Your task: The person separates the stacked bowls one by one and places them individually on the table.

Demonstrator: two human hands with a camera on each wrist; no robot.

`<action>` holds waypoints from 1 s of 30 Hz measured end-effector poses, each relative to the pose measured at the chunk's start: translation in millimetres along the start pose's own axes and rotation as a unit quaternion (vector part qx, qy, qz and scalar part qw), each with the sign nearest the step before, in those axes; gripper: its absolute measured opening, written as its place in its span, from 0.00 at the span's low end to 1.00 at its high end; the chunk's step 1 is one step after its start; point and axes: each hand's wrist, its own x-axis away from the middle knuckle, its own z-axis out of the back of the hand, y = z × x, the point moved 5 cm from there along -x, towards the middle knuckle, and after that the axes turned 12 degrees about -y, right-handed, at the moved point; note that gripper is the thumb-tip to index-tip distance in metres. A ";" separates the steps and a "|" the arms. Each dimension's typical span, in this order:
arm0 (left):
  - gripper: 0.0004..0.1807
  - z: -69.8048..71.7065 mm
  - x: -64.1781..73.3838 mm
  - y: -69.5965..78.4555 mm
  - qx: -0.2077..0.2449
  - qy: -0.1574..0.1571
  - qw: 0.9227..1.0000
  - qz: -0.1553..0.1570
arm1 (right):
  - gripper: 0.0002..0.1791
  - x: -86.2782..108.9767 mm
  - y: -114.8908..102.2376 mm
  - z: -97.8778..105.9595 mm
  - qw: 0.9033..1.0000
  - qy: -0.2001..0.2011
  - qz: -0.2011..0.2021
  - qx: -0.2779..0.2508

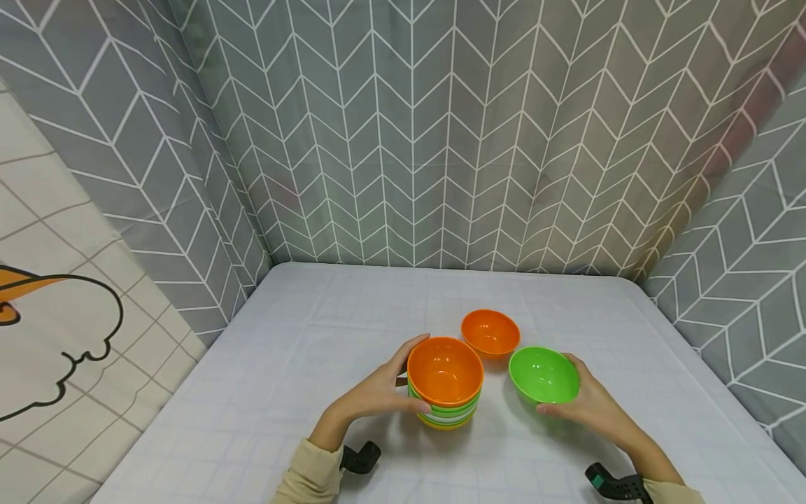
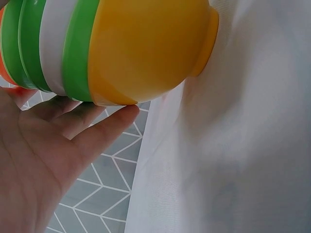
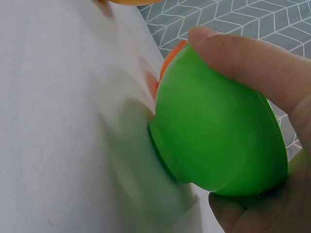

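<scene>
My left hand (image 1: 380,393) holds a stack of nested bowls (image 1: 445,372), thumb at the near side and fingers round the far side. An orange bowl tops the stack; green and white bowls show below it, above a yellow bowl (image 2: 150,48) at the bottom. To the right, my right hand (image 1: 590,400) grips a green bowl (image 1: 543,376) by its side, thumb near the rim. That bowl is tilted, its foot close over the cloth in the right wrist view. Behind and between them stands a single orange bowl (image 1: 491,332), partly overlapped by the stack.
A white cloth (image 1: 264,392) covers the table, whose far edge meets a grey curtain (image 1: 390,140) with a white zigzag pattern. Similar curtain hangs at both sides. A white tiled panel with a cartoon drawing (image 1: 57,336) is at the left.
</scene>
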 end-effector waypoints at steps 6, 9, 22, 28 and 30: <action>0.54 -0.6 -0.2 0.9 0.004 -0.001 1.000 -0.001 | 0.60 -1.9 2.8 -3.6 1.000 -0.007 -0.012 -0.008; 0.54 -0.5 -0.1 0.8 0.003 0.000 1.000 0.000 | 0.60 -2.3 4.0 -4.1 1.000 -0.013 -0.017 -0.012; 0.54 -1.0 -1.0 -1.4 0.007 0.004 1.000 0.005 | 0.66 -0.7 7.1 -3.2 0.999 -0.035 -0.022 -0.018; 0.54 -0.8 -0.8 -0.5 0.008 0.003 1.000 0.005 | 0.68 -0.6 6.0 -0.8 0.999 -0.041 -0.011 -0.014; 0.54 -0.9 -0.6 -0.1 0.007 0.003 1.000 0.005 | 0.68 0.1 4.7 2.6 0.999 -0.037 0.000 -0.010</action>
